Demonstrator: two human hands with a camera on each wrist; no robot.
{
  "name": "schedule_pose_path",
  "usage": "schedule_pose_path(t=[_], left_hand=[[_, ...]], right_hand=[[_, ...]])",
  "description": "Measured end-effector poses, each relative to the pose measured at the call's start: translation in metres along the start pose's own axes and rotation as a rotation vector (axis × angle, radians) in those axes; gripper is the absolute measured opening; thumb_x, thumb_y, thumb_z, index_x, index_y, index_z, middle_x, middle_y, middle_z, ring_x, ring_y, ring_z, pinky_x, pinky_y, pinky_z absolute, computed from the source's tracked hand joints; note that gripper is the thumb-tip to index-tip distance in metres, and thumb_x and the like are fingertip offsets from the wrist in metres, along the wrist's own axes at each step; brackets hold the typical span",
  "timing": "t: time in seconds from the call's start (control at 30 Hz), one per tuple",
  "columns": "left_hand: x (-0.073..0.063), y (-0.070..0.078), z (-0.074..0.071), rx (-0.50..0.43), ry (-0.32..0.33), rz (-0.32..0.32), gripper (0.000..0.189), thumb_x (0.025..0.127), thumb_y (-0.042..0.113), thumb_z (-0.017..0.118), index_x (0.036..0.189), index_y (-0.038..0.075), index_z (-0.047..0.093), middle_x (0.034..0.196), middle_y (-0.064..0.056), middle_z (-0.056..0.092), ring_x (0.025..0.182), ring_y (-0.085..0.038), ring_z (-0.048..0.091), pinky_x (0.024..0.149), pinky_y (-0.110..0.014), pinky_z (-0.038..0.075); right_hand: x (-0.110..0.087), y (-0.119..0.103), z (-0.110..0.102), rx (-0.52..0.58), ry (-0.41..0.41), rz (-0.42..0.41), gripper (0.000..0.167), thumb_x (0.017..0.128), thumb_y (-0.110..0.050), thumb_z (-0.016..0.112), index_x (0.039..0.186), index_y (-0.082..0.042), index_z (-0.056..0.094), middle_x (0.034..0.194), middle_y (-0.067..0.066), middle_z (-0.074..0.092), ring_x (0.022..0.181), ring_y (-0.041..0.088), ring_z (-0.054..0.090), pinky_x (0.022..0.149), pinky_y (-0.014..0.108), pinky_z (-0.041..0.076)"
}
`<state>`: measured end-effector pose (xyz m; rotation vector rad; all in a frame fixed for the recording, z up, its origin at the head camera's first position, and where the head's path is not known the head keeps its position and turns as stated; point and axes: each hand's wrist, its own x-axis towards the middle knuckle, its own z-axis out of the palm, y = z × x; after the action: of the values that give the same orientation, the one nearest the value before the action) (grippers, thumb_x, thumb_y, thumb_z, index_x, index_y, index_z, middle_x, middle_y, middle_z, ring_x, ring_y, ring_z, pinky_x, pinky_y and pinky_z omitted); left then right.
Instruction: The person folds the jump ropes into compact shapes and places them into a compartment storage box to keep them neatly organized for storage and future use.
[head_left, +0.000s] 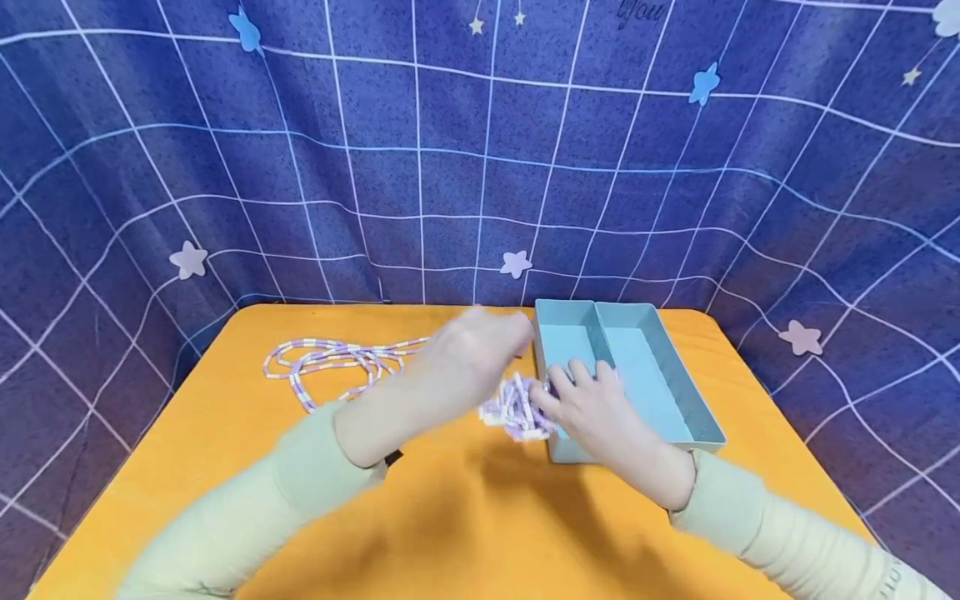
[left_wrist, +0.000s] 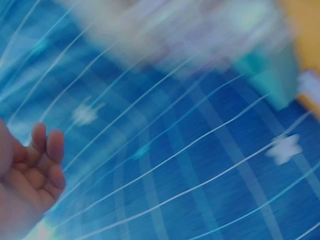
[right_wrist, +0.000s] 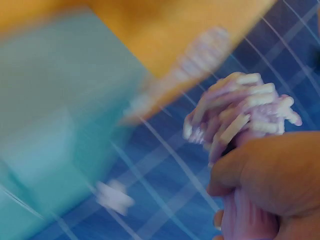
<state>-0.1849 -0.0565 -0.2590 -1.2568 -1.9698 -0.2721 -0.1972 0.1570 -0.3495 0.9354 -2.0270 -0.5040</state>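
My right hand (head_left: 592, 408) grips a bundled purple-and-white beaded jump rope (head_left: 517, 408) at the near left edge of a blue two-compartment box (head_left: 693, 392). In the right wrist view the thumb of the right hand (right_wrist: 275, 175) lies over a grooved pink handle, with the looped beads (right_wrist: 240, 107) bunched above it. Left of the bundle, my left hand (head_left: 468, 354) is raised above the table and blurred. The left wrist view shows that left hand (left_wrist: 30, 175) with loosely bent fingers and nothing visible in them.
A second length of beaded rope (head_left: 330, 358) lies in loose loops on the left of the orange table (head_left: 420, 517), partly hidden by the left forearm. A dark blue curtain (head_left: 450, 183) with white grid lines and stars hangs behind the table and along both sides.
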Motion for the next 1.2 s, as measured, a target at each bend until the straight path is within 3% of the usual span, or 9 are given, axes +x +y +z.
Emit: schedule_pose_path(t=[0.03, 0.1, 0.2, 0.3, 0.37, 0.47, 0.63, 0.9, 1.2], left_hand=[[0.003, -0.002, -0.005, -0.022, 0.053, -0.007, 0.023, 0.077, -0.014, 0.048, 0.087, 0.006, 0.052, 0.067, 0.001, 0.048, 0.056, -0.013, 0.042, 0.056, -0.024, 0.035], [0.005, -0.005, -0.012, -0.051, 0.075, -0.018, 0.026, 0.077, -0.015, 0.046, 0.091, 0.005, 0.054, 0.068, 0.001, 0.05, 0.058, -0.014, 0.042, 0.056, -0.024, 0.033], [-0.001, -0.007, -0.008, -0.042, -0.044, -0.044, 0.025, 0.081, -0.008, 0.051, 0.101, 0.006, 0.057, 0.077, 0.001, 0.059, 0.065, -0.014, 0.05, 0.06, -0.024, 0.037], [-0.012, -0.008, 0.009, -0.042, -0.156, -0.085, 0.019, 0.084, -0.002, 0.055, 0.1, 0.009, 0.058, 0.086, 0.002, 0.064, 0.075, -0.017, 0.056, 0.066, -0.027, 0.041], [-0.019, -0.008, 0.019, -0.048, -0.177, -0.107, 0.016, 0.086, 0.001, 0.054, 0.099, 0.011, 0.058, 0.088, 0.003, 0.064, 0.078, -0.018, 0.056, 0.066, -0.029, 0.041], [-0.026, -0.009, 0.03, -0.065, -0.174, -0.137, 0.013, 0.086, 0.004, 0.054, 0.097, 0.012, 0.057, 0.088, 0.004, 0.062, 0.078, -0.017, 0.053, 0.066, -0.029, 0.038], [-0.033, -0.016, 0.043, -0.099, -0.153, -0.205, 0.015, 0.087, 0.006, 0.055, 0.101, 0.011, 0.058, 0.098, 0.0, 0.063, 0.087, -0.018, 0.053, 0.07, -0.031, 0.038], [-0.046, -0.037, 0.076, -0.07, -0.129, -0.281, 0.022, 0.083, 0.004, 0.056, 0.104, 0.009, 0.057, 0.102, -0.003, 0.06, 0.096, -0.021, 0.052, 0.075, -0.034, 0.039], [-0.062, -0.067, 0.128, 0.012, -0.196, -0.324, 0.026, 0.083, 0.006, 0.053, 0.109, 0.009, 0.055, 0.107, -0.005, 0.056, 0.101, -0.023, 0.049, 0.08, -0.038, 0.039]], right_hand=[[-0.005, -0.002, 0.004, 0.008, -0.018, -0.017, 0.011, 0.089, -0.008, 0.041, 0.095, -0.013, 0.048, 0.077, 0.006, 0.044, 0.062, 0.023, 0.038, 0.049, 0.032, 0.026], [-0.014, -0.005, 0.012, 0.041, -0.029, -0.016, 0.01, 0.086, -0.008, 0.045, 0.093, -0.013, 0.049, 0.076, 0.006, 0.044, 0.061, 0.022, 0.039, 0.048, 0.03, 0.025], [-0.023, -0.007, 0.021, 0.076, -0.034, 0.029, 0.011, 0.086, -0.006, 0.044, 0.093, -0.013, 0.049, 0.076, 0.007, 0.044, 0.061, 0.023, 0.04, 0.047, 0.029, 0.022], [-0.025, -0.006, 0.023, 0.113, -0.041, 0.058, 0.013, 0.088, -0.007, 0.038, 0.095, -0.012, 0.048, 0.078, 0.008, 0.044, 0.062, 0.024, 0.039, 0.048, 0.029, 0.02], [-0.025, -0.004, 0.02, 0.137, -0.052, 0.074, 0.015, 0.088, -0.007, 0.036, 0.096, -0.012, 0.048, 0.079, 0.008, 0.044, 0.064, 0.024, 0.039, 0.049, 0.029, 0.021], [-0.025, 0.0, 0.014, 0.176, -0.134, 0.126, 0.018, 0.087, -0.002, 0.049, 0.102, -0.012, 0.049, 0.083, 0.007, 0.047, 0.068, 0.025, 0.042, 0.05, 0.031, 0.026], [-0.031, 0.012, 0.007, 0.246, -0.297, 0.292, 0.029, 0.087, -0.006, 0.06, 0.114, -0.009, 0.05, 0.09, 0.009, 0.055, 0.074, 0.029, 0.051, 0.053, 0.036, 0.033], [-0.05, 0.044, 0.012, 0.359, -0.317, 0.611, 0.042, 0.082, -0.014, 0.066, 0.116, 0.0, 0.045, 0.093, 0.018, 0.057, 0.077, 0.037, 0.055, 0.05, 0.044, 0.04], [-0.069, 0.061, 0.031, 0.535, -0.477, 0.891, 0.057, 0.081, -0.02, 0.052, 0.128, 0.009, 0.035, 0.115, 0.032, 0.051, 0.098, 0.049, 0.051, 0.066, 0.061, 0.042]])
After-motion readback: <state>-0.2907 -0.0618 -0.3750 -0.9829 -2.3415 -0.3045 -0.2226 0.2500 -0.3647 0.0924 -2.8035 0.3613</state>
